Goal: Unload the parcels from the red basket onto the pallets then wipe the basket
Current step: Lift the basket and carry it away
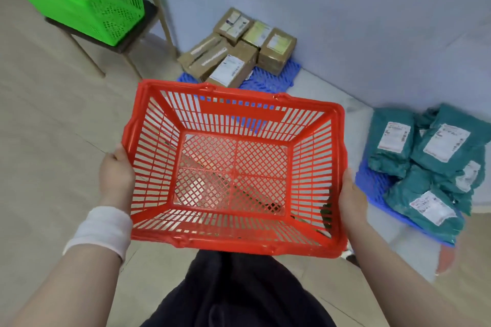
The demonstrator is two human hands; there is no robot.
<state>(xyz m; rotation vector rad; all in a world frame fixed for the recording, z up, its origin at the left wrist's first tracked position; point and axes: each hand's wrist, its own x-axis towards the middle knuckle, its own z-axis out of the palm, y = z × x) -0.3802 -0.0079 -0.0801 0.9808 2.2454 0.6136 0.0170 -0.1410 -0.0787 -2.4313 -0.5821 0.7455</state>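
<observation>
Head view — two hands [117,175] [352,199] grip one red basket [240,245] — two pallets [268,79] [372,183] near.

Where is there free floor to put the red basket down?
Bare floor lies left of the red basket, toward the green basket. A smaller strip lies between the two pallets. Crowded: the far pallet under boxes and the right pallet under teal bags.

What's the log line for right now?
red basket: empty | left hand: holds left side | right hand: holds right side | parcels: on pallets

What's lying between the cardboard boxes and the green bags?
Nothing: the head view shows only bare floor between the cardboard boxes and green bags.
</observation>
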